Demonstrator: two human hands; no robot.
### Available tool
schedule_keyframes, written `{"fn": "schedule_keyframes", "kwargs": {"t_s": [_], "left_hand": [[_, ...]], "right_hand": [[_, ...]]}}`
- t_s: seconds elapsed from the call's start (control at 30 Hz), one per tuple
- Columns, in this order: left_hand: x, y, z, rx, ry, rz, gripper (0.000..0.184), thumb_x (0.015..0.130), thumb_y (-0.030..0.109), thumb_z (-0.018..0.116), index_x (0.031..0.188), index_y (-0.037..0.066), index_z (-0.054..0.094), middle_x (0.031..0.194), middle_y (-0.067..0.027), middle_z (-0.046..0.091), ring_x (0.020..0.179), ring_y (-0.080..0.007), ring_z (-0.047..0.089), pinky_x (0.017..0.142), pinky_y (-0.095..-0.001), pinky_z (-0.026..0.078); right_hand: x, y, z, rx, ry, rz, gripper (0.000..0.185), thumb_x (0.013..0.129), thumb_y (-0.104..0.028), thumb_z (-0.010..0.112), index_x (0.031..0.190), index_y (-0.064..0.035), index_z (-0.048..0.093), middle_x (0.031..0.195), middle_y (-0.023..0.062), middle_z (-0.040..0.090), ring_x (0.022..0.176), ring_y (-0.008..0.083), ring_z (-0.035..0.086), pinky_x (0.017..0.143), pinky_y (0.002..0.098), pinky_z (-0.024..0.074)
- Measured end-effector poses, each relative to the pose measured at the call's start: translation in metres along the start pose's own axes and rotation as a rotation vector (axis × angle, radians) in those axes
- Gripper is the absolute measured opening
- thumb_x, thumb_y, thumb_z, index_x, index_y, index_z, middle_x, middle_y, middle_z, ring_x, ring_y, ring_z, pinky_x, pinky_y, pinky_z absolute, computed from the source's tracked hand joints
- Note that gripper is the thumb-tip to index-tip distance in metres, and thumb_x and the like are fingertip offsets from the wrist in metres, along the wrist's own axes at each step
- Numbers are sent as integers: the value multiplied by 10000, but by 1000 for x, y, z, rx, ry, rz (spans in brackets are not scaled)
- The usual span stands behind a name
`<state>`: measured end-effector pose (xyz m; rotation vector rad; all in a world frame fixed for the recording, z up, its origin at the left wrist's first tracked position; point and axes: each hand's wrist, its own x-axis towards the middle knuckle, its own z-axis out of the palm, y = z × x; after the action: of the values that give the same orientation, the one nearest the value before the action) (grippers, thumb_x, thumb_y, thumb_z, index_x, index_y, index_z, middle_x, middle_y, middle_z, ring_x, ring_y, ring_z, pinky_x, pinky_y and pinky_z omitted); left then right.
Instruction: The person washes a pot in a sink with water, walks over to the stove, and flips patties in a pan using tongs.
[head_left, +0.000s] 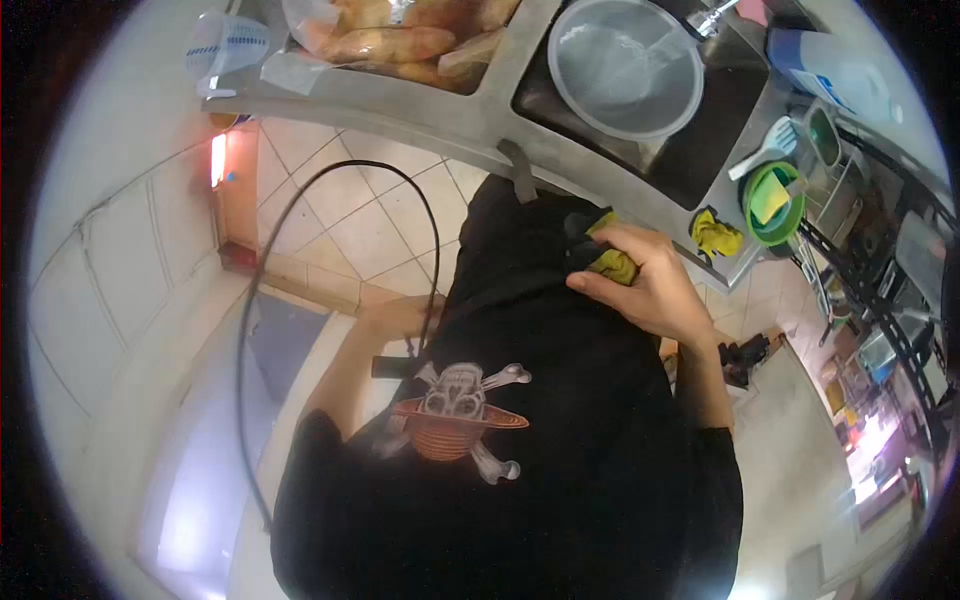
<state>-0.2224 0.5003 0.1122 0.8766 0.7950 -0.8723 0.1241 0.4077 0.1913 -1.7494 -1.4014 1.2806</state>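
Fingers of your right hand bend narrowly around a crumpled yellow and black glove, holding it against the front of your shirt, just right of centre in the upper half of the frame. Your left hand is left of centre, beside your waist, with a looped black cable passing near it; its fingertips are hidden, so you cannot tell whether they grip anything.

Beyond your right hand, a second glove, also yellow and black, lies on the corner of the metal desk. Just beside it, towards the right edge, a green bowl holds a yellow and green sponge, and a pale blue slotted utensil lies near that bowl.

At upper right, water runs from a faucet into a translucent basin inside the dark sink. At upper left, pale orange-brown pieces lie among clear plastic, beside a white jug with blue markings.
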Motion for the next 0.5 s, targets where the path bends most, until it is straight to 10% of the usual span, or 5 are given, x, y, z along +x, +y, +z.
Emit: {"fn": "schedule_keyframes", "kwargs": {"t_s": [0.2,0.5], "left_hand": [[-17,56,-2,-28,11,83,146,818,168,598,803,23,608,658,2,551,635,-106,525,567,-271,431],[-25,55,-8,-319,153,-42,198,872,111,478,917,16,646,673,-19,574,666,-111,593,581,-269,507]], "right_hand": [[-84,41,16,796,176,398,981,682,-264,851,1428,-23,262,1348,119,400,1267,225,392,1086,355,285],[-102,26,7,357,241,326,482,785,-219,741,1207,-50,581,1160,125,493,1114,256,492,984,346,370]]}}
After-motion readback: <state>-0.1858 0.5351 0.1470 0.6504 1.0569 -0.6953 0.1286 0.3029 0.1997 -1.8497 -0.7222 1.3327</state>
